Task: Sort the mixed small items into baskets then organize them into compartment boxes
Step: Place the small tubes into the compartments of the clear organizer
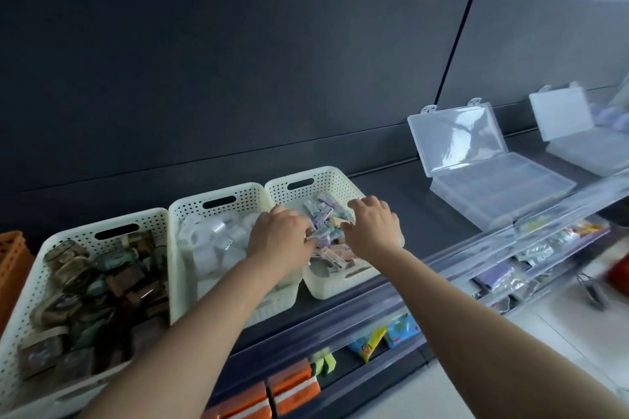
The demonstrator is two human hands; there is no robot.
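Note:
Three cream perforated baskets stand in a row on a dark shelf. The right basket (308, 177) holds several small pastel erasers (325, 214). Both hands reach into it: my left hand (279, 236) curls its fingers round erasers at the left of the pile, and my right hand (372, 226) curls down onto erasers at the right. The middle basket (221, 196) holds white tape rolls (218, 236). In the left basket (85, 231) lie dark green and brown boxed items (98, 289). A clear compartment box (500, 190) stands open to the right, its compartments bare.
A second clear compartment box (575, 136) is open at the far right. An orange crate (12, 262) sits at the left edge. Below the shelf's clear front rail (493, 245), lower shelves hold orange packs (292, 388) and colourful packets (384, 337).

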